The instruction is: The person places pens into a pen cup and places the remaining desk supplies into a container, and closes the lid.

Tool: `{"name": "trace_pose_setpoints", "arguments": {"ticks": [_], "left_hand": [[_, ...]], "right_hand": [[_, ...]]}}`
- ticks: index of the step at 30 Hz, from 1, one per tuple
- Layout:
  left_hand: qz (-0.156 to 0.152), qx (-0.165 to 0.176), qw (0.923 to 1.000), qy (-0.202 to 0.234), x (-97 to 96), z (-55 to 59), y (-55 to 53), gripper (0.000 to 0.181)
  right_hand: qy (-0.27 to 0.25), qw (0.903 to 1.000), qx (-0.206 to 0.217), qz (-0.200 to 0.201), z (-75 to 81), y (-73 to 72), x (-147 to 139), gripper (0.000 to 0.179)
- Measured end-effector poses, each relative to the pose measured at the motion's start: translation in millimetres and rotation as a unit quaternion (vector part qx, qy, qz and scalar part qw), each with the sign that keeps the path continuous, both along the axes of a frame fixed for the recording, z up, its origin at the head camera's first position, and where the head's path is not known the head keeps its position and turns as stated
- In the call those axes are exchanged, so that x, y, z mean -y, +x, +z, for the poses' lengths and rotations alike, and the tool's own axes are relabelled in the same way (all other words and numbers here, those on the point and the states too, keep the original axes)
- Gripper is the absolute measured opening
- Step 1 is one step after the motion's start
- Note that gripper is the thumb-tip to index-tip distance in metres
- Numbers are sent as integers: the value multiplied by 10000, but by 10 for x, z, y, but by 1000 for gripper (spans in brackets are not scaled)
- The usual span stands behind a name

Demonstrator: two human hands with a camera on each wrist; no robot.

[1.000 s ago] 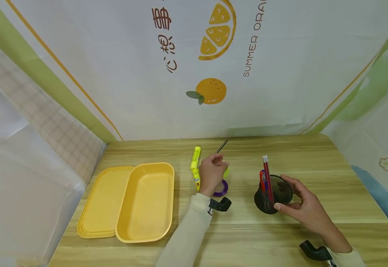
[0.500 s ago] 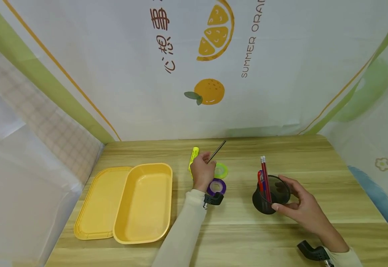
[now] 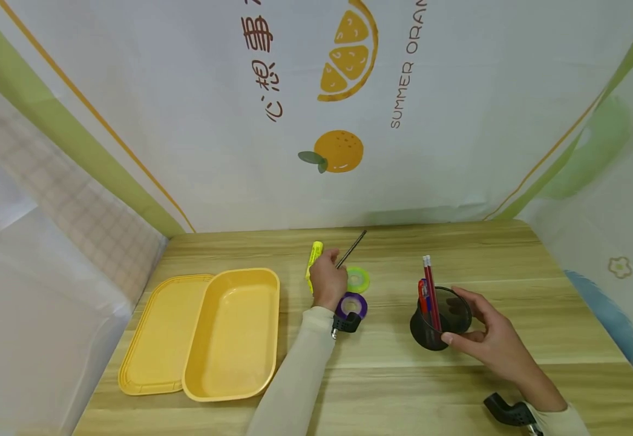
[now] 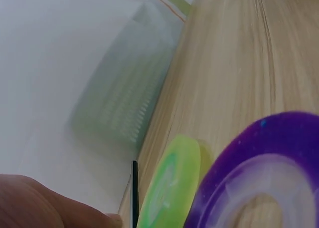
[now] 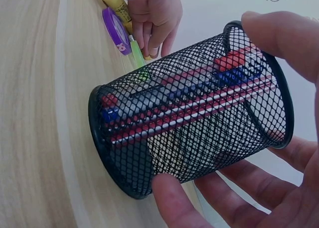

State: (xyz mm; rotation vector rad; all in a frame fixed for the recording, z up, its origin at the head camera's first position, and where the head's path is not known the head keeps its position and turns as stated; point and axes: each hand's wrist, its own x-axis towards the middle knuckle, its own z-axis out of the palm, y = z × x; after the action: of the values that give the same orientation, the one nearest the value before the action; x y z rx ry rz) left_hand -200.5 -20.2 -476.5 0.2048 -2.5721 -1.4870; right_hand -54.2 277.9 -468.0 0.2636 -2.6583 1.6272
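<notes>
My right hand (image 3: 493, 339) grips the black mesh pen holder (image 5: 199, 138) around its side, thumb near the rim. Inside stand red pencils (image 3: 432, 293) with white ends, a red pen (image 3: 422, 295) and a blue one. My left hand (image 3: 328, 281) is low over the table beside a yellow glue stick (image 3: 314, 257), its fingers near the lower end of a thin dark stick (image 3: 352, 247). Whether they hold anything is hidden. A green tape roll (image 3: 357, 279) and a purple tape roll (image 3: 351, 306) lie right of the left hand.
A yellow tray (image 3: 235, 339) stands at left, overlapping a flat yellow lid (image 3: 164, 333). The wooden table (image 3: 382, 387) ends at a white printed cloth (image 3: 431, 169) along the back.
My left hand has moved left, off the green tape roll, uncovering more of the dark stick and covering the nearer yellow piece. The right hand keeps hold of the pen holder.
</notes>
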Motion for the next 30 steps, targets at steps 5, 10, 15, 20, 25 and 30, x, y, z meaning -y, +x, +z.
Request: {"name": "trace_pose_setpoints", "arguments": {"ticks": [5,10,15,20,25,30], "left_hand": [[-64,44,9995,-316,-3,2,-10,37],[-133,107,9991,-386,-3,-8,-23,44],[-262,153,9987,-419,18,-16,-32,45],[-412,108,9978,-499,41,-9,-35,43],[-607,-5,9964,-586,43,-10,-39,46],[-621,10,9956,-705,33,-30,-38,48]], "right_hand": [[35,10000,-6,-17,-19,1,2,84],[-98,9999,-39,37,-12,6,12,85],[-114,9999,-66,52,-33,2,8,85],[-152,9998,-46,77,-34,2,5,85],[-226,9997,-2,84,-4,8,11,85],[-218,9997,-59,95,1,10,20,85]]}}
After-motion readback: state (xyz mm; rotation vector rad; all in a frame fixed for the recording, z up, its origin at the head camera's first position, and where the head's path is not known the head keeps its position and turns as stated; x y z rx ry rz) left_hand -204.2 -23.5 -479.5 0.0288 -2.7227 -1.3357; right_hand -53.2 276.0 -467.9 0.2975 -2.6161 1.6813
